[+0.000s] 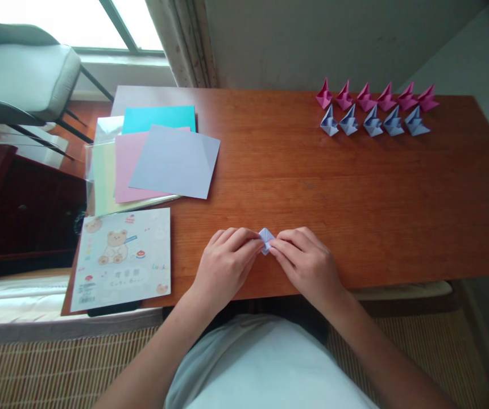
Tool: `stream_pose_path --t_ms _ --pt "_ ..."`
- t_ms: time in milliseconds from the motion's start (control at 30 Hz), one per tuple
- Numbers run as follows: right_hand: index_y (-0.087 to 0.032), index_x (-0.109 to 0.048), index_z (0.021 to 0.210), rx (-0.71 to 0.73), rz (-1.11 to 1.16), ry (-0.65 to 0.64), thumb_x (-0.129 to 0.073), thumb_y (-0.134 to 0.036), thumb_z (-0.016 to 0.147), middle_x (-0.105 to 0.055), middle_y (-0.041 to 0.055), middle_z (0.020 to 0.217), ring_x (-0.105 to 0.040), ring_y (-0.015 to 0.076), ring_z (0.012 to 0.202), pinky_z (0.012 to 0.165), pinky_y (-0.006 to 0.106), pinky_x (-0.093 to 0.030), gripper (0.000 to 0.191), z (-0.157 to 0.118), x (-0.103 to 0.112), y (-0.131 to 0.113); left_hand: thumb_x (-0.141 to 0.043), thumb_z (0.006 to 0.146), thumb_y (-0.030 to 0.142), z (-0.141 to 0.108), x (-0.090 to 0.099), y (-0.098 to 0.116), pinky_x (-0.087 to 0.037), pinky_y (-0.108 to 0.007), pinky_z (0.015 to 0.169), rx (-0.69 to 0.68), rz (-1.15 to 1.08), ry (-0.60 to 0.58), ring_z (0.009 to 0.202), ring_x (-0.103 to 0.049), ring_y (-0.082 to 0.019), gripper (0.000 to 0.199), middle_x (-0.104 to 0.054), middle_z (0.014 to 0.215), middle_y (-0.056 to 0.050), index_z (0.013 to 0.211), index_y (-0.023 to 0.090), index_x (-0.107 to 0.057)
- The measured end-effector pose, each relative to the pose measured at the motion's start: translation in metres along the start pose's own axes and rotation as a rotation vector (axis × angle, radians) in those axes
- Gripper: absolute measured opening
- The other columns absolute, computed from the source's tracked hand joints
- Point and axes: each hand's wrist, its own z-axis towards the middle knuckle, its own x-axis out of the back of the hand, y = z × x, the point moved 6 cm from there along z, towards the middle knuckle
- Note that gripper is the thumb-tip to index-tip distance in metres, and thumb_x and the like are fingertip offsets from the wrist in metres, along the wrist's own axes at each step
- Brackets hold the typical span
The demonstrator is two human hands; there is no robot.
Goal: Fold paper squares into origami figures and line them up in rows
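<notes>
A small folded piece of pale lavender paper (265,234) is held between my two hands, just over the front part of the wooden table. My left hand (230,258) pinches its left side, fingers closed. From the other side my right hand (306,261) grips the right edge between thumb and fingers. Creases show on the paper's diamond-shaped visible face, while the fingertips hide its two side corners. At the far right stand a row of pink origami pieces (365,97) and, in front of it, a row of lavender origami pieces (372,121).
Loose lavender sheets (176,162), pink paper (125,170) and a teal sheet (159,118) overlap at the table's left. Nearer lies a bear-printed pad (120,258) by the left edge. The wooden table (270,165) has a chair (23,74) beyond its left side.
</notes>
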Motion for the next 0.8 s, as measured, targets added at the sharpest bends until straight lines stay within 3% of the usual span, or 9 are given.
stream_pose_path --t_ms 133,400,800 --pt "-0.024 -0.072 0.114 -0.031 0.030 -0.003 -0.061 -0.022 0.098 -0.071 0.0069 0.101 -0.060 0.0225 0.092 0.083 0.039 -0.053 0.020 -0.0006 -0.0018 -0.0005 -0.054 0.101 0.021 -0.0001 -0.0005 0.0010 -0.045 -0.034 0.080 0.001 0.002 0.007 0.089 -0.063 -0.018 0.015 -0.073 0.104 -0.003 0.105 0.023 -0.069" --pt "-0.027 -0.075 0.100 -0.120 0.161 0.040 -0.063 -0.018 0.096 -0.071 0.0040 0.094 -0.058 0.0212 0.091 0.082 0.037 -0.054 0.015 0.0018 -0.0021 0.0020 -0.054 0.101 0.021 -0.0008 -0.0004 0.0001 -0.046 -0.034 0.081 0.005 -0.003 0.013 0.090 -0.063 -0.018 0.015 -0.072 0.102 -0.003 0.106 0.023 -0.068" --pt "-0.023 -0.073 0.093 -0.195 0.137 0.044 -0.064 -0.022 0.096 -0.070 0.0030 0.088 -0.059 0.0196 0.088 0.082 0.034 -0.052 0.009 0.0025 -0.0001 0.0017 -0.054 0.100 0.021 0.0018 0.0000 0.0020 -0.046 -0.034 0.080 0.039 -0.013 0.034 0.088 -0.063 -0.018 0.014 -0.071 0.099 -0.003 0.099 0.021 -0.069"
